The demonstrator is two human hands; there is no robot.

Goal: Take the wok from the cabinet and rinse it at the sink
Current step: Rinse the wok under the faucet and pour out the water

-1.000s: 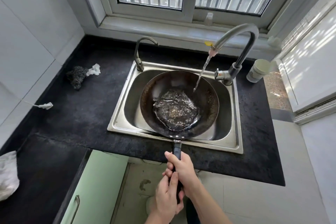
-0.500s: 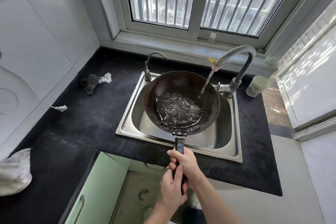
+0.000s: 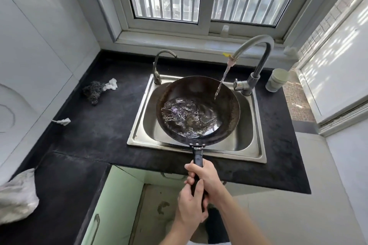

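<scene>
A dark round wok (image 3: 229, 109) hangs over the steel sink (image 3: 139, 135), with rippling water pooled in its bottom. Its black handle points toward me. My right hand (image 3: 207, 177) grips the handle nearer the wok. My left hand (image 3: 189, 205) grips the handle's end just behind it. The tall curved faucet (image 3: 256, 53) at the sink's back right runs a thin stream of water onto the wok's right inner wall.
A smaller tap (image 3: 157, 69) stands at the sink's back left. On the black counter (image 3: 89, 135) lie a steel scourer (image 3: 93, 90), white scraps and a cloth (image 3: 18, 199) at the left edge. A pale cup (image 3: 277, 82) stands right of the faucet. A green cabinet door (image 3: 111, 205) hangs open below.
The water in the wok has sloshed toward the wok's left and spread wider. Both hands keep their grip on the handle. The view has tilted up toward the window.
</scene>
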